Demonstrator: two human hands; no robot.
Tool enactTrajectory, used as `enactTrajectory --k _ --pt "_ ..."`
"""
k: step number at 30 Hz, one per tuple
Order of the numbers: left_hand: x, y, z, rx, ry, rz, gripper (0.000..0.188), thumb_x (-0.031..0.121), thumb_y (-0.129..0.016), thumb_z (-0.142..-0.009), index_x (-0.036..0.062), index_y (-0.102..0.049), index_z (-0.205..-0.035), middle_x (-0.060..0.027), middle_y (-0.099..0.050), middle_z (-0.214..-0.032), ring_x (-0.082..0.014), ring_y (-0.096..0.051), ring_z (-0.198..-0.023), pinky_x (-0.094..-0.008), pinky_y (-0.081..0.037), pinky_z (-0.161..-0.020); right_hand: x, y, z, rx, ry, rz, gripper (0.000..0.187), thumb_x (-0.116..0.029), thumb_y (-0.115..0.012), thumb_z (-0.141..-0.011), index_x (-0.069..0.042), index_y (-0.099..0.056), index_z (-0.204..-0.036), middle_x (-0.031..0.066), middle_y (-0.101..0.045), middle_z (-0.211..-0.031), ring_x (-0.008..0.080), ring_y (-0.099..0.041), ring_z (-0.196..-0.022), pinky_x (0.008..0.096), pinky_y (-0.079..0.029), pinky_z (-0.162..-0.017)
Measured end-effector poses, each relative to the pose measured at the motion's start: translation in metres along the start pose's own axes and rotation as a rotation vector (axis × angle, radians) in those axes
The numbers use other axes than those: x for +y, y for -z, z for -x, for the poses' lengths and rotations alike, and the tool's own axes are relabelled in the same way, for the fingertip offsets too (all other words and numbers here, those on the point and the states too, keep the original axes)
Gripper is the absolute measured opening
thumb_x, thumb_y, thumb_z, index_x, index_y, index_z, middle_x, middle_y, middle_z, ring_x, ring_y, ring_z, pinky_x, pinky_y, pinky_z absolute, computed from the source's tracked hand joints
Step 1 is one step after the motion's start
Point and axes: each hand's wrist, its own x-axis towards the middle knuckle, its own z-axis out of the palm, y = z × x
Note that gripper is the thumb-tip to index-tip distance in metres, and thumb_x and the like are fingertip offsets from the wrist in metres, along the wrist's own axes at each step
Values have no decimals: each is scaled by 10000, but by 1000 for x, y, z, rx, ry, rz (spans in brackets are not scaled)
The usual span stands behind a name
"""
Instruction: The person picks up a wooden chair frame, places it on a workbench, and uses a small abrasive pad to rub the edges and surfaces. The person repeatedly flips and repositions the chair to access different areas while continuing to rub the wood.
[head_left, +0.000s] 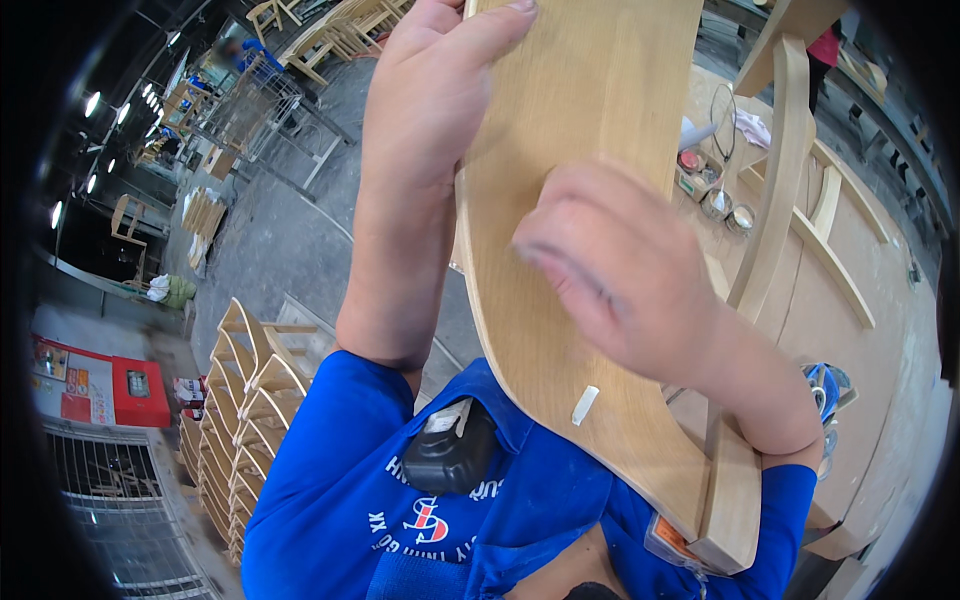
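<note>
A curved, light wooden chair panel [590,90] stands close in front of my body, joined to a wooden frame piece [790,170] on its right. My left hand [430,100] grips the panel's left edge high up. Its thumb lies on the face, and the other fingers are hidden. Over the middle of the panel is my right hand [620,265], curled closed and smeared by motion. Whatever is in its fingers, if anything, cannot be made out. A small white strip [585,405] sticks to the panel lower down.
On the right, a workbench [850,370] bears loose curved wooden parts [830,260], small round tins [740,218] and a white cloth [752,128]. Stacked curved wooden pieces [245,410] stand at the left. A person in blue [262,55] is far off.
</note>
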Motion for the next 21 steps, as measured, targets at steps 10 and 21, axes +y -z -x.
enactTrajectory --k 10,21 --pt "4 -14 5 19 28 103 477 9 -485 -989 -52 -478 -1462 -171 -624 -1367 -223 -630 -1225 -345 -487 -1062 5 -6 5 -21 27 -32 260 85 -731 -709 13 -621 -933 141 -558 -890 324 -573 -791 395 -475 -665" --pt "8 -13 6 0 33 139 481 14 -478 -989 -58 -473 -1464 -183 -623 -1366 -228 -631 -1227 -349 -499 -1051 5 -8 3 -11 38 7 283 96 -729 -654 18 -605 -896 133 -548 -856 312 -565 -768 392 -468 -648"
